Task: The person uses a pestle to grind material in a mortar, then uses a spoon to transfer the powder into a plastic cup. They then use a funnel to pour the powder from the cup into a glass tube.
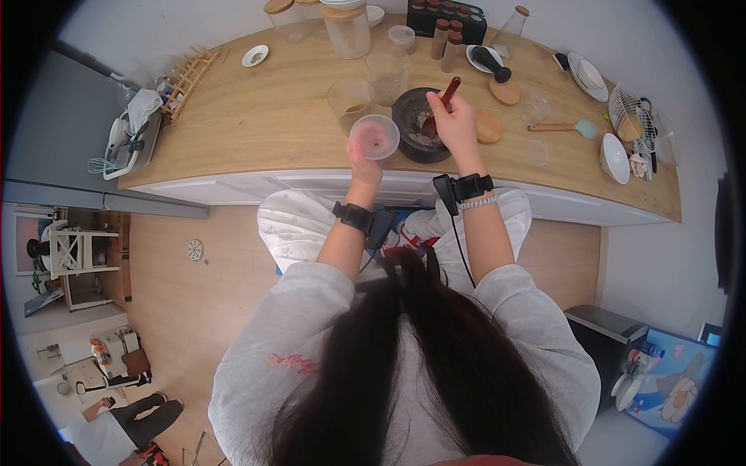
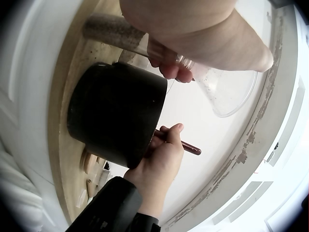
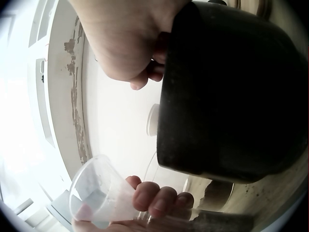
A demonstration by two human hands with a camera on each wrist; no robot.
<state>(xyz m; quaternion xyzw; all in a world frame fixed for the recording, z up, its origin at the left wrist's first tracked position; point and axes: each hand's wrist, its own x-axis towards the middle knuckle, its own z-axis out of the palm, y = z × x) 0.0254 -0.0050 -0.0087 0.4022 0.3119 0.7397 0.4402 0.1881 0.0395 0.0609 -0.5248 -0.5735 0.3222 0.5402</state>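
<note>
In the head view my left hand [image 1: 364,161] holds a clear plastic funnel [image 1: 375,132], its wide mouth facing up. Below the funnel, the left wrist view shows a slim clear tube [image 2: 113,33] with brown ground material inside; the curled fingers [image 2: 176,71] grip where funnel and tube meet. To the right stands a black mortar [image 2: 116,113] with greyish-brown ground bits [image 1: 426,138] in it. My right hand [image 1: 457,124] grips a dark red wooden spoon [image 1: 451,89], which dips into the mortar. The mortar's wall hides the spoon's bowl in both wrist views.
Glass containers [image 1: 350,99] stand just behind the funnel. Further back are capped tubes [image 1: 441,39], a black pestle [image 1: 489,62] on a white dish and a glass flask [image 1: 510,31]. Right of the mortar lie wooden lids [image 1: 488,126], a spatula [image 1: 563,127] and a white bowl [image 1: 614,159].
</note>
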